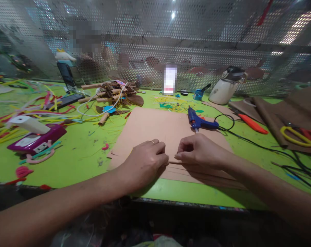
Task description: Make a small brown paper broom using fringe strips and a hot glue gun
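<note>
A stack of tan foam sheets [155, 130] lies on the green table [78, 151] in front of me. My left hand [145, 161] and my right hand [199, 151] rest on the near edge of the stack, fingers curled. Both pinch a thin tan strip [170, 161] at that edge, the fingertips almost meeting in the middle. A ring shows on a left finger. A blue glue gun [200, 120] lies just beyond my right hand, on the far right corner of the sheets.
Brown rolled pieces and a white cable [114, 94] pile up at the back. A purple box [37, 139] and coloured strips lie left. An orange cutter [253, 124], yellow scissors [295, 135], brown sheets and black cords lie right. A white kettle [226, 87] stands by the mesh wall.
</note>
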Motion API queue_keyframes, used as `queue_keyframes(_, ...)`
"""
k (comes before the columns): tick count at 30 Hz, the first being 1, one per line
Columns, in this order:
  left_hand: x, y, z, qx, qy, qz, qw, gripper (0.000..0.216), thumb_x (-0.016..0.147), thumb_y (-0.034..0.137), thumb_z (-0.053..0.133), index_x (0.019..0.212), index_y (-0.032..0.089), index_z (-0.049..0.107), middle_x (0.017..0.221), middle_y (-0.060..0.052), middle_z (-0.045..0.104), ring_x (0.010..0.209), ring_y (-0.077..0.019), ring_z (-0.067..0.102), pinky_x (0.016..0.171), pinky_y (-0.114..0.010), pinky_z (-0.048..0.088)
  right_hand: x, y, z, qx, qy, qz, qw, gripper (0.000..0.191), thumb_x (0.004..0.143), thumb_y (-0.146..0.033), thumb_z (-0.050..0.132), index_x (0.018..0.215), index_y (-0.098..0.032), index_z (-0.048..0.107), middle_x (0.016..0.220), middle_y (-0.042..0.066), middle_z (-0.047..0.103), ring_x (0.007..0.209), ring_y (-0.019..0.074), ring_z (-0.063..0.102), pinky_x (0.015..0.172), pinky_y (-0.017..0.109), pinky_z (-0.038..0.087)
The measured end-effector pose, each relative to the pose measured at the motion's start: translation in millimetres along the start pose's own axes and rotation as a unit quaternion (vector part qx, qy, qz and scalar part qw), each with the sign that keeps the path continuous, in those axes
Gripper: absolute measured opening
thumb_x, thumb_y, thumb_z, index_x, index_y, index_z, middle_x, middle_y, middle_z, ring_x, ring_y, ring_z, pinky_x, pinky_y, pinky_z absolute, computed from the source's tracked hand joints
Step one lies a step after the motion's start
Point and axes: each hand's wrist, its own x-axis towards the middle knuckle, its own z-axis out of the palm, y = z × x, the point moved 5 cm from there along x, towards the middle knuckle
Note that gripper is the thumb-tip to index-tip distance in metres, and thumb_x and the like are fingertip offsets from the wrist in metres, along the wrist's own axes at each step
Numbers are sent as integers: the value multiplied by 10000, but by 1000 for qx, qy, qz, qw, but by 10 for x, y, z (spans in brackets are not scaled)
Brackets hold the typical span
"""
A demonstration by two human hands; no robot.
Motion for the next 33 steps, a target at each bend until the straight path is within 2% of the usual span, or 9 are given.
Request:
queue_keyframes(5, -6, -6, 8, -10, 19, 5, 1000, 185, 857, 158, 519, 748, 164, 668, 721, -37, 572, 643, -134, 464, 555, -259, 332, -317, 147, -117, 0, 15, -1, 1000, 178, 813, -311, 558, 799, -173, 671, 716, 27, 666, 648, 150, 558, 594, 256, 434)
queue_keyframes(8, -17, -16, 15, -16, 27, 5, 999, 207, 872, 154, 495, 761, 161, 669, 729, -40, 572, 648, -135, 466, 560, -260, 339, -389, 183, -146, 30, 19, -8, 999, 178, 834, -281, 540, 824, -167, 675, 765, 36, 670, 699, 154, 569, 644, 258, 448)
queue_keyframes(11, -22, -9, 13, -18, 28, 5, 999, 224, 890, 162, 472, 782, 156, 668, 740, -48, 573, 668, -138, 477, 570, -258, 354, -373, 116, -141, 8, 16, -65, 998, 179, 856, -267, 528, 891, -169, 674, 810, 40, 665, 719, 150, 573, 641, 247, 435)
queue_keyframes(14, -18, 14, 1, -6, 26, 8, 1000, 214, 886, 153, 475, 778, 150, 659, 745, -53, 578, 682, -142, 485, 583, -263, 367, -331, 62, -120, -52, 7, -117, 992, 163, 860, -239, 525, 803, -162, 656, 746, 30, 626, 667, 136, 538, 606, 241, 394)
queue_keyframes(18, -17, 34, -2, 17, 20, 22, 999, 173, 871, 144, 498, 793, 152, 652, 760, -54, 587, 687, -149, 485, 588, -277, 366, -250, 148, -89, -21, -45, -73, 996, 253, 875, -233, 474, 648, -166, 560, 664, -4, 554, 607, 116, 482, 565, 226, 369)
queue_keyframes(22, -27, 27, 8, 24, 17, 26, 999, 170, 877, 152, 494, 801, 161, 645, 764, -50, 590, 682, -147, 479, 593, -281, 367, -227, 204, -103, 3, -80, -45, 996, 223, 863, -266, 495, 675, -168, 564, 658, -11, 540, 621, 124, 479, 578, 234, 375)
queue_keyframes(27, -29, 27, 12, 25, 13, 25, 999, 172, 869, 128, 491, 802, 159, 647, 758, -53, 590, 687, -154, 476, 591, -289, 360, -363, 353, -222, -7, -62, -45, 997, 196, 857, -264, 517, 694, -174, 580, 722, 21, 572, 677, 156, 535, 648, 276, 412)
queue_keyframes(33, -13, 31, -15, 7, 18, 15, 1000, 207, 881, 126, 469, 769, 154, 641, 750, -55, 586, 681, -150, 471, 592, -283, 365, -544, 524, -311, -18, -30, -71, 997, 264, 903, -266, 450, 656, -188, 501, 696, 15, 525, 645, 150, 506, 622, 275, 405)
